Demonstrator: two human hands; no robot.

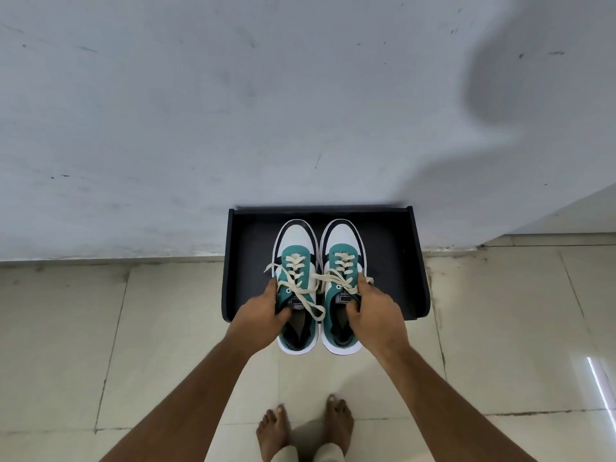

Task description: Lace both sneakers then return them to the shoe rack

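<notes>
Two teal, white and black sneakers with cream laces sit side by side on the black shoe rack (393, 261), toes toward the wall and heels past its front edge. My left hand (263, 313) grips the collar of the left sneaker (295, 248), thumb inside the opening. The right sneaker (341, 245) is held the same way by my right hand (375, 310). Both shoes are laced, with loose bows and lace ends trailing across the tongues.
The rack stands on a tiled floor against a pale grey wall (233, 111). My bare feet (305, 428) are on the tiles directly below the rack. A wall corner juts out at the right (550, 211).
</notes>
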